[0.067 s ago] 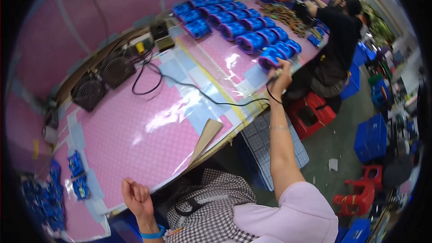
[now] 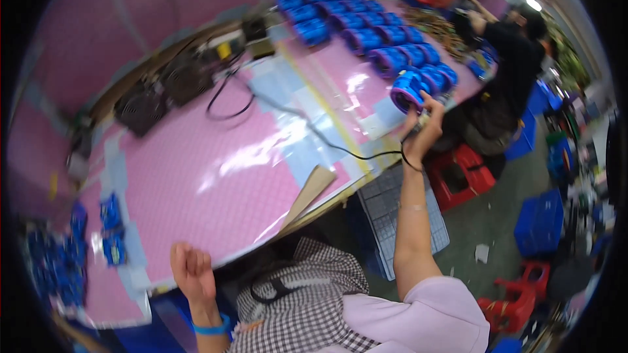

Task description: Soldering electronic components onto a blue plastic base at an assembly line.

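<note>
Right hand (image 2: 426,129) gripping a small corded object (image 2: 424,119), blue cylinder (image 2: 407,85) just beyond, left hand (image 2: 193,269) loosely fisted

A black-and-white checked apron (image 2: 320,319) has a dark patch (image 2: 282,289) near its top. Right of the apron is a short pale-lilac sleeve (image 2: 448,304); above it, a thin pale bracelet (image 2: 412,208); left of the apron, a blue wristband (image 2: 212,326).

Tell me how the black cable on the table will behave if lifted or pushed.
The black cable is probably floppy, since it lies in loose curves. Lifting it might tug at the right hand, to which it runs. It may slide easily, as glare on the pink tabletop suggests a smooth covering.
</note>
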`<action>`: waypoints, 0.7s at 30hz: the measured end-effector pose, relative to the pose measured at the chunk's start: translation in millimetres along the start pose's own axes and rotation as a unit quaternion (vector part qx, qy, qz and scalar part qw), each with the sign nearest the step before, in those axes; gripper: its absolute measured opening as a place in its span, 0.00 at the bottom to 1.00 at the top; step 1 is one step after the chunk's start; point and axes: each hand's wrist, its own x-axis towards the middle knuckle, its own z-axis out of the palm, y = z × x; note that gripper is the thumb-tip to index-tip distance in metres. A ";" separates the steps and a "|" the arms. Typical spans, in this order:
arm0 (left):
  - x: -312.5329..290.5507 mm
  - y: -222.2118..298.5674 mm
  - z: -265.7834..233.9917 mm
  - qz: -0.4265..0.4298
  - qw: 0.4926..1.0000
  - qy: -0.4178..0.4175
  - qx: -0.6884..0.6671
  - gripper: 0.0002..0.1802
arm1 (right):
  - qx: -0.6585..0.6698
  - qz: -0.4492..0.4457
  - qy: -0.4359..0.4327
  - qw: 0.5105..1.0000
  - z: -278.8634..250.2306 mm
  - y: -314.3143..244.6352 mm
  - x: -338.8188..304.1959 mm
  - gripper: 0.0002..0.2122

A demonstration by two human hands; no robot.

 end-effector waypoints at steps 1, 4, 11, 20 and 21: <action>4.1 -0.4 1.8 0.004 1.000 0.002 0.012 0.10 | 0.013 -0.008 -0.036 0.999 -3.3 -23.1 -9.6 0.10; 28.0 -0.2 18.5 -0.025 0.995 0.051 0.081 0.09 | 0.103 -0.040 -0.181 0.977 1.4 -84.4 -54.2 0.10; 20.1 7.1 44.1 0.218 0.732 0.068 0.642 0.06 | 0.239 -0.091 -0.555 0.792 40.5 -166.2 -129.6 0.15; 39.5 -2.4 31.6 0.126 0.717 -0.007 0.686 0.17 | 0.227 -0.166 -0.632 0.722 55.4 -201.8 -115.1 0.17; 37.5 -3.5 30.9 0.110 0.700 0.001 0.706 0.17 | 0.190 -0.125 -0.636 0.737 59.5 -199.6 -108.0 0.16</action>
